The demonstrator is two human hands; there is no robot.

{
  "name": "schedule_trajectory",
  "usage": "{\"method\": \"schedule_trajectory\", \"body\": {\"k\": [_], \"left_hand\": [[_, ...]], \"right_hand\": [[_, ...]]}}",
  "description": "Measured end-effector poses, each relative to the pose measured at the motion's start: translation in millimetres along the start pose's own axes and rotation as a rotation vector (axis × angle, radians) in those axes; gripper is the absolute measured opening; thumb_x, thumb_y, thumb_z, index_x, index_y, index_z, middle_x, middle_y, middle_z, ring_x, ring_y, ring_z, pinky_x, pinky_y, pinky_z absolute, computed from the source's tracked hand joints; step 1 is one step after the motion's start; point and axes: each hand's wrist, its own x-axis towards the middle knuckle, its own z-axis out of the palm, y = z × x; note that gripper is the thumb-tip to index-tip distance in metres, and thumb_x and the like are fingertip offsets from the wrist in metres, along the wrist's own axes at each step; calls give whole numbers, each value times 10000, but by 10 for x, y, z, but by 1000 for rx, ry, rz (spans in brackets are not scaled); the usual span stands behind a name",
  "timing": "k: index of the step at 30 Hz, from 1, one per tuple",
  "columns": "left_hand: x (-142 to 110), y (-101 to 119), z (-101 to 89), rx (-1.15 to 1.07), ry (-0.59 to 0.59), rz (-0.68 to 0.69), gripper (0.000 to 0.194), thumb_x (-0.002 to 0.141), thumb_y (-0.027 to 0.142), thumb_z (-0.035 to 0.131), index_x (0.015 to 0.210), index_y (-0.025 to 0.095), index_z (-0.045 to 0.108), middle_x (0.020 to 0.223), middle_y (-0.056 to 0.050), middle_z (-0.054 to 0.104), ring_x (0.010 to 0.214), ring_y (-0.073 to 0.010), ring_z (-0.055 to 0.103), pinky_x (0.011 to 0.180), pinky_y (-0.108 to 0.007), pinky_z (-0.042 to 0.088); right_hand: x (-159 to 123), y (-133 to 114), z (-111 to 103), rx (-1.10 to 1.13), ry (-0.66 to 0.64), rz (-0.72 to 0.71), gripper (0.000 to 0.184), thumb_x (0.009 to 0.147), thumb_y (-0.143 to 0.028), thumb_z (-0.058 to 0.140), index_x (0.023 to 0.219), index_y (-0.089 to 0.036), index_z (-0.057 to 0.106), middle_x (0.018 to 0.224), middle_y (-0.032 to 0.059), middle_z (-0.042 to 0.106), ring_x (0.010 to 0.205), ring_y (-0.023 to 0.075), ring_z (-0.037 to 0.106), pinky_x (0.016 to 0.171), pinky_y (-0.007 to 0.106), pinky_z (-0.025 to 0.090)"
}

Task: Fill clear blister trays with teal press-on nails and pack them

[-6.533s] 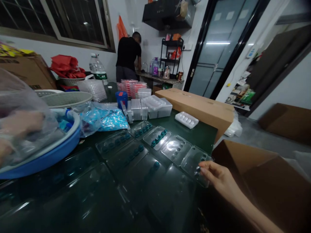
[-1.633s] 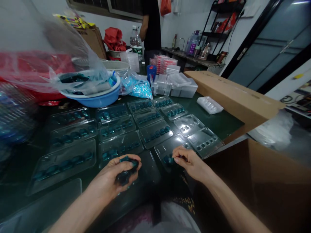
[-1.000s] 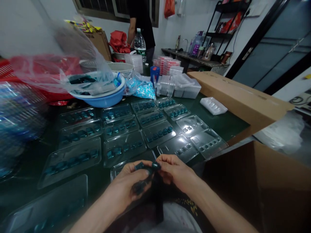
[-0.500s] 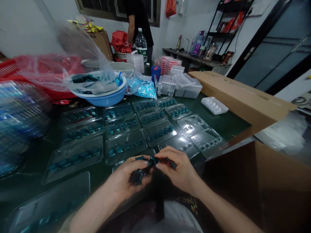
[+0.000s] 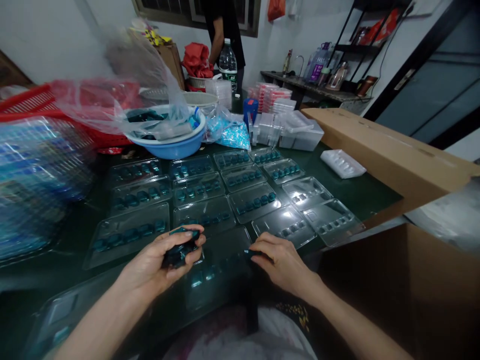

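- My left hand (image 5: 152, 260) is closed around a clump of teal pieces (image 5: 179, 255), with the thumb across the top; I cannot tell how many are in it.
- My right hand (image 5: 279, 257) holds 1 dark piece (image 5: 252, 253) between thumb and fingers, in a narrow pinch.
- The near tray (image 5: 225, 247), clear plastic, lies on the table (image 5: 369, 197) between my 2 hands, with some teal pieces showing in its row; the pinched piece is at its right side, and I cannot tell whether it touches.
- Beyond my hands, more clear trays lie flat and close together, many with a row of teal pieces; 1 of these is the long tray (image 5: 112, 224) to the left.
- On the right, 3 trays show pale pockets, the corner tray (image 5: 315, 216) among them.
- Farther back stands a blue basin (image 5: 172, 148) with a clear bag draped over it, beside a red basket (image 5: 32, 102).
- A bag of shiny blue bits (image 5: 234, 136) lies right of the basin, near a blue cup (image 5: 250, 112).
- A white tray (image 5: 343, 164) lies near the long cardboard box (image 5: 390, 150).
- A person in a black shirt (image 5: 228, 35) stands behind the table.
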Motion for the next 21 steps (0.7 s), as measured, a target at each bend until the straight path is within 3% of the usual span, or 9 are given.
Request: {"method": "schedule_trajectory", "body": {"k": [4, 11, 17, 21], "left_hand": [[-2, -24, -56, 95, -94, 7, 166, 685, 100, 581, 840, 116, 638, 709, -78, 585, 472, -82, 484, 381, -165, 382], [99, -158, -49, 124, -133, -32, 190, 672, 138, 624, 862, 142, 626, 729, -61, 596, 502, -82, 510, 407, -158, 360], [99, -277, 56, 218, -147, -48, 179, 662, 160, 635, 838, 182, 605, 745, -41, 611, 503, -93, 535, 409, -170, 338], [85, -354, 133, 248, -196, -26, 172, 665, 160, 604, 833, 193, 582, 755, -30, 609, 470, -88, 518, 350, -158, 241]], "right_hand": [[17, -7, 82, -103, -14, -8, 203, 829, -158, 462, 986, -193, 586, 900, 39, 562, 797, 136, 541, 698, 256, 422], [135, -130, 55, -358, -156, -13, 199, 825, -141, 442, 905, -197, 615, 818, 42, 558, 774, 152, 530, 614, 247, 389], [170, -89, 70, -367, -209, -11, 155, 807, -150, 468, 832, -197, 614, 788, 31, 563, 750, 152, 534, 605, 246, 370], [141, -146, -7, -260, -140, 17, 267, 789, -161, 492, 1051, -190, 540, 804, 35, 571, 758, 169, 536, 647, 266, 396]]}}
